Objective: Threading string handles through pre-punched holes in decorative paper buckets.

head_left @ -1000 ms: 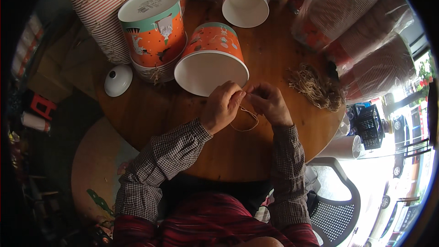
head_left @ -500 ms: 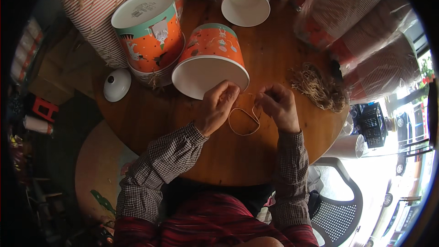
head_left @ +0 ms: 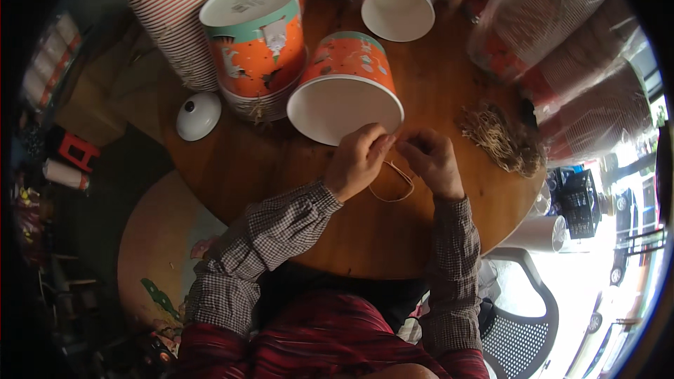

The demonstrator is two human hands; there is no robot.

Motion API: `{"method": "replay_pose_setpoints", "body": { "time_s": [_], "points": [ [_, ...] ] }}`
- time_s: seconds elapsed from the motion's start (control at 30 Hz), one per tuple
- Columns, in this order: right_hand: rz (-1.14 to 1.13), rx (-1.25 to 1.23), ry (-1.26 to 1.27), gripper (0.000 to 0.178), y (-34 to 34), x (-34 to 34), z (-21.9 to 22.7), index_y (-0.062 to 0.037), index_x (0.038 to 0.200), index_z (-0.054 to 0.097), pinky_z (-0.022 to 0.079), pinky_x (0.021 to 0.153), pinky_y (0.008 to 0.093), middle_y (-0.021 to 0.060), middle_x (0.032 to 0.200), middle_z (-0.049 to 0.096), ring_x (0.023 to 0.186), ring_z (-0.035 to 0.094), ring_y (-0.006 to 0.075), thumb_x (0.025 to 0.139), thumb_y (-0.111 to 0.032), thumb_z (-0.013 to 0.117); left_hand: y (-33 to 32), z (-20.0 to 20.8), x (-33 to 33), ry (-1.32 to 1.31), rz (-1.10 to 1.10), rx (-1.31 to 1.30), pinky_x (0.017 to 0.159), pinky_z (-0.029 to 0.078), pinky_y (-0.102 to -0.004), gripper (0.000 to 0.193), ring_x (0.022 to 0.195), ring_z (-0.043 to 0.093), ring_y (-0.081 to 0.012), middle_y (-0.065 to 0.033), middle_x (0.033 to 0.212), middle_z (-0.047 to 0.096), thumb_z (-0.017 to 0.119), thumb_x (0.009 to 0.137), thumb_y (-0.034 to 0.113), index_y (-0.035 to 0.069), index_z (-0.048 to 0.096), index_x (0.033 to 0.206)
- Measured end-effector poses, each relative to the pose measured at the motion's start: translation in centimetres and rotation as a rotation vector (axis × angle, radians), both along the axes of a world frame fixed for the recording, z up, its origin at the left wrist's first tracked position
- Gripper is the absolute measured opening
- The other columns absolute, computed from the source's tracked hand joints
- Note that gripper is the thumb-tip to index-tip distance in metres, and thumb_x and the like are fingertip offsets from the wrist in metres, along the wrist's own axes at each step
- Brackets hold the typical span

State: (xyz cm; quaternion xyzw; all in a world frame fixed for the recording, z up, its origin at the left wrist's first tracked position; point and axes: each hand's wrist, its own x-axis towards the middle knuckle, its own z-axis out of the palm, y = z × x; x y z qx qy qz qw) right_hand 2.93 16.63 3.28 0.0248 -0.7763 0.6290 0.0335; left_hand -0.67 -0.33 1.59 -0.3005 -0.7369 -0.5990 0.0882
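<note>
My left hand [head_left: 357,163] and my right hand [head_left: 434,163] are together just in front of the tipped paper bucket, fingers pinched at the ends of a thin tan cord [head_left: 412,184]. The cord hangs in a loop below them over the wooden table; its ends are hidden in the fingers. Close beyond my left hand, the orange and green paper bucket [head_left: 344,60] lies tilted, its white-rimmed open mouth toward me. A bundle of similar tan cords [head_left: 502,142] rests on the table to the right of my right hand.
Upside-down buckets [head_left: 260,49] are stacked at the left, beside a white lid with a black knob [head_left: 199,116]. A white cup-like container [head_left: 398,14] lies at the back. Plastic-wrapped bucket stacks [head_left: 597,112] line the right. A grey chair [head_left: 523,326] stands by the round table [head_left: 351,245].
My hands have come closer together, so their fingertips nearly meet. The cord loop has shifted and is partly covered by my left hand. The whole view has swung slightly.
</note>
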Motion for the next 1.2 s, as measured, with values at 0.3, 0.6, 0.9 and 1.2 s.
{"method": "replay_pose_setpoints", "body": {
  "time_s": [0.3, 0.6, 0.9, 1.2],
  "points": [
    [-0.091, 0.073, 0.041, 0.008, -0.6, 0.6, 0.2, 0.0021, 0.088, 0.064, 0.04, 0.054, 0.0179, -0.0044, 0.068, 0.057, 0.06, 0.047, 0.0009, 0.085, -0.005, 0.067, 0.5, -1.5, -0.4, 0.088, -0.002, 0.113, 0.064, 0.046, -0.0364, 0.007, 0.075, 0.059, -0.0308, -0.0151, 0.08, 0.057, 0.058, 0.085, -0.001, 0.0, 0.052, 0.088],
    [-0.181, 0.274, 0.22, 0.009, -2.1, 0.4, -0.1, -0.001, 0.092, 0.064, 0.043, 0.052, 0.0234, 0.0054, 0.064, 0.06, 0.055, 0.054, 0.0068, 0.085, -0.007, 0.066, -0.2, -1.1, -1.0, 0.233, 0.102, -0.035, 0.066, 0.047, -0.0375, 0.005, 0.079, 0.06, -0.0317, -0.0135, 0.083, 0.059, 0.058, 0.086, -0.001, 0.001, 0.054, 0.089],
    [-0.111, 0.283, 0.13, 0.01, -1.1, 0.9, 0.6, 0.0004, 0.091, 0.063, 0.044, 0.052, 0.0234, 0.0063, 0.065, 0.061, 0.056, 0.055, 0.0058, 0.085, -0.008, 0.065, 0.3, -1.3, -0.8, 0.274, 0.066, -0.057, 0.067, 0.045, -0.0417, 0.009, 0.078, 0.057, -0.0337, -0.0136, 0.082, 0.057, 0.06, 0.084, 0.001, 0.002, 0.051, 0.087],
    [-0.257, -0.336, 0.186, 0.007, 2.7, -0.3, 0.7, -0.0039, 0.089, 0.06, 0.04, 0.045, 0.0194, -0.0021, 0.062, 0.051, 0.052, 0.049, 0.0057, 0.091, -0.01, 0.059, 1.2, -0.3, -1.2, 0.428, 0.233, -0.244, 0.066, 0.048, -0.04, 0.036, 0.078, 0.059, -0.0294, -0.0109, 0.083, 0.057, 0.076, 0.074, 0.017, 0.003, 0.05, 0.094]
  ]
}}
